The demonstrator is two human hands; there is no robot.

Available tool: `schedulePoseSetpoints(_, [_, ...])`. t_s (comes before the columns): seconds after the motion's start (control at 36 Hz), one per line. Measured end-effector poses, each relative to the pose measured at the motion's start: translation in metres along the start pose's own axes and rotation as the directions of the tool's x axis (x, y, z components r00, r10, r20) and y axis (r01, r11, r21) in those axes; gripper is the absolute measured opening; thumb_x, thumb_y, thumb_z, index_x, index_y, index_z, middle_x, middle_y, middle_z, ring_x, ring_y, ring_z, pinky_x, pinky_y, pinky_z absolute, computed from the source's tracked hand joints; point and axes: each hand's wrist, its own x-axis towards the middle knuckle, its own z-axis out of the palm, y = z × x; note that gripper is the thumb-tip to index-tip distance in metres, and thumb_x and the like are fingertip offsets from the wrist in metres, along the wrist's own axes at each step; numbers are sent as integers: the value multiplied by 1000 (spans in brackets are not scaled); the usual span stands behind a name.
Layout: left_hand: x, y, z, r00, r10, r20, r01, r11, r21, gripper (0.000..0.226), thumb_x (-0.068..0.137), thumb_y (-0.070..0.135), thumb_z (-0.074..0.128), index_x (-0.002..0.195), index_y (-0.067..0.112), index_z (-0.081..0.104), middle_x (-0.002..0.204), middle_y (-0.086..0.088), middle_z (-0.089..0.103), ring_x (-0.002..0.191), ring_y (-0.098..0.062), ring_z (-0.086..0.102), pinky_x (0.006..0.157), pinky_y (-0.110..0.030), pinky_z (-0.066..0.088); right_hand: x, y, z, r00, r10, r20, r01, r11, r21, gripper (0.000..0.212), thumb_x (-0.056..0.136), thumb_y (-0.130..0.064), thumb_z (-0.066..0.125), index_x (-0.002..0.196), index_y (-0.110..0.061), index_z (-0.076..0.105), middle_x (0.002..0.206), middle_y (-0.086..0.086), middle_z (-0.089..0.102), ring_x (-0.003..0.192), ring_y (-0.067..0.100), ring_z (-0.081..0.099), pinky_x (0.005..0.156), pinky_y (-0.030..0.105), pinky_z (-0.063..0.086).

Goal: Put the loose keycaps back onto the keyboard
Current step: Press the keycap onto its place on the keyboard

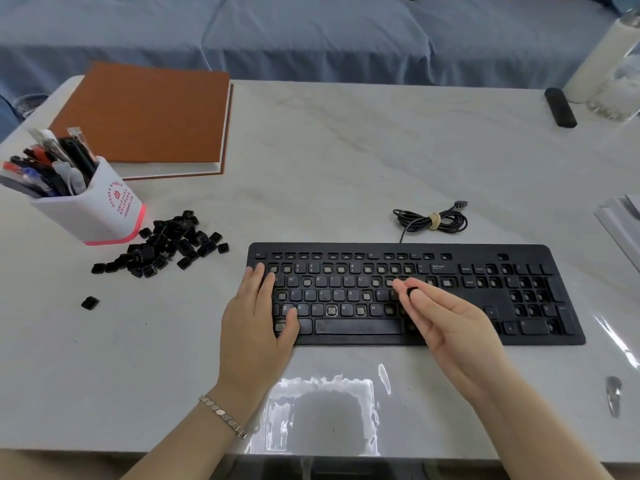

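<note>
I'm bracing the keyboard with my flat left hand while my right hand is pinching, seemingly, a keycap for seating; the pile is lying at ten o'clock.

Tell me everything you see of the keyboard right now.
The keyboard is black, full-size, plastic-looking, lying flat on the pale table. Many sockets are bare in the number row, letters and numpad; the spacebar and most letters are on. Its cable lies coiled behind it. The left hand rests flat on its left end; the right hand pinches a keycap over the right-side letters.
</note>
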Motion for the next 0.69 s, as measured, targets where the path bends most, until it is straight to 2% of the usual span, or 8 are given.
schedulePoseSetpoints(0.08, [0,0,0,1000,1,-2,-1,1000,-12,58,87,38,41,128,-3,51,141,-16,45,134,-25,34,103,-32,30,-1,2,3,1000,-1,1,1,999,-45,18,82,5,55,95,-5,63,90,5,73,86,7,69,73,12,53])
schedulePoseSetpoints(0.22, [1,0,0,1000,5,-4,-5,1000,-9,58,87,37,41,128,-3,51,140,-17,46,133,-25,34,103,-31,28,-6,4,9,997,-83,10,83,969,-231,21,78,4,64,89,-13,69,85,1,74,88,9,68,83,16,52])
schedulePoseSetpoints(0.33, [0,2,-2,1000,-5,4,5,1000,16,59,87,39,39,128,-2,51,141,-16,45,134,-25,35,102,-36,34,-13,1,16,963,-261,61,264,887,-380,30,70,11,70,80,-17,70,71,-9,72,66,-3,64,65,7,48])
schedulePoseSetpoints(0.47, [1,2,-2,1000,5,12,-5,1000,23,58,87,38,40,127,-3,52,139,-18,47,132,-30,40,100,-40,36,-20,5,20,891,-422,167,450,777,-440,48,64,16,73,89,-24,68,84,-6,71,65,6,62,67,12,50])
schedulePoseSetpoints(0.61, [0,2,-3,1000,6,9,-6,1000,22,58,87,38,40,127,-3,52,139,-18,46,132,-30,39,100,-40,36,-27,6,21,824,-500,266,560,648,-517,56,64,9,76,97,-35,70,88,-12,71,69,8,64,71,12,50])
schedulePoseSetpoints(0.69, [0,1,-2,1000,9,10,-9,1000,26,58,87,38,40,126,-3,52,139,-18,46,132,-30,39,99,-41,37,-27,6,22,799,-521,301,593,595,-544,62,64,7,76,104,-39,63,90,-15,70,72,9,64,72,13,50])
